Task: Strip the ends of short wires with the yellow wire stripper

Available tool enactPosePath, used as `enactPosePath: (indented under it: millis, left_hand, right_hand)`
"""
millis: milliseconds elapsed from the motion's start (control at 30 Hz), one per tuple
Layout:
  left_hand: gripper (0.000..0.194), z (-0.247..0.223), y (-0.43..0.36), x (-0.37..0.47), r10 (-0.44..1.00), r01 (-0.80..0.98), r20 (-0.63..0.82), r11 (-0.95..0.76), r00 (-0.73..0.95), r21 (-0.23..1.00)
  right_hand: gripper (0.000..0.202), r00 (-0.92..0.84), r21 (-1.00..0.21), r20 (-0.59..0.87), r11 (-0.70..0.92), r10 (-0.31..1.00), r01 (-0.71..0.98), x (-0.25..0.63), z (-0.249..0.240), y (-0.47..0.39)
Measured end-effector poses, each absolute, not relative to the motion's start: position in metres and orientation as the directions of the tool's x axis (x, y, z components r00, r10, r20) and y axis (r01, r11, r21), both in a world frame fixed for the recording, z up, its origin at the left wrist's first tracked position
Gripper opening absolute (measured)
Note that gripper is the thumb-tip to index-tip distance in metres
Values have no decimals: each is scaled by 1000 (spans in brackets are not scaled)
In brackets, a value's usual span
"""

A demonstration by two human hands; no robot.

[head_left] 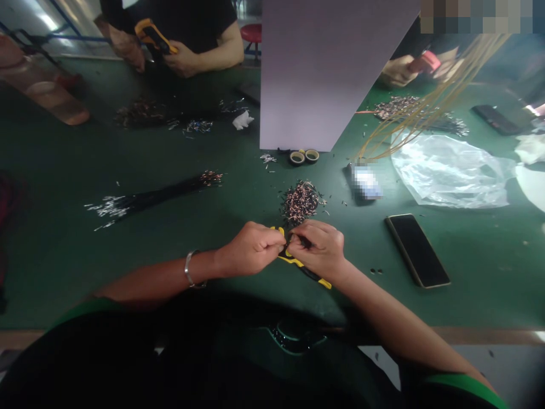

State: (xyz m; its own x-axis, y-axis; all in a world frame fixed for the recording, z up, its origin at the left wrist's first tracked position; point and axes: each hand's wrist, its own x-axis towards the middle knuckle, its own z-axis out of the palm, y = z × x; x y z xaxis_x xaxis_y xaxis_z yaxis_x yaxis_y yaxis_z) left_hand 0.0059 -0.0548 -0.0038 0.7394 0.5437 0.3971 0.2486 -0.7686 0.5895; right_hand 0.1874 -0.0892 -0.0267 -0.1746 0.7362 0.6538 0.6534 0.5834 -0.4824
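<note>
My left hand (254,248), with a silver bracelet at its wrist, is closed in a pinch just left of my right hand. My right hand (320,248) is closed too, its fingertips close to those of the left. Whatever small item the fingers hold is hidden. Beneath both hands lies a yellow and black hand tool (313,275) on the green table. A pile of short wire pieces with copper-coloured ends (301,201) sits just beyond my hands. Off to the left is a bundle of black wires (159,196) with silver ends and copper-coloured ends.
A phone (418,250) lies at right, with a clear plastic bag (453,173) behind it. Two tape rolls (297,158) sit by a pale upright panel (315,74). Across the table, a person's hands hold a yellow tool (154,37); another person holds a red one (427,62).
</note>
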Motion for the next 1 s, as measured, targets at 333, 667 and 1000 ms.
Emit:
enactPosePath:
  millis: [333,667,1000]
  left_hand:
    - [27,-6,-53,5,561,258,374,-748,738,612]
    - [20,-1,-51,6,745,257,59,-302,664,918]
    - [15,-1,-50,7,773,48,-275,303,572,952]
  right_hand:
    - [20,-177,-454,691,611,701,649,189,-26,-87]
    - [18,-93,-610,560,486,823,626,195,-24,-88]
    - [9,-85,-985,68,53,994,-166,204,-27,-89]
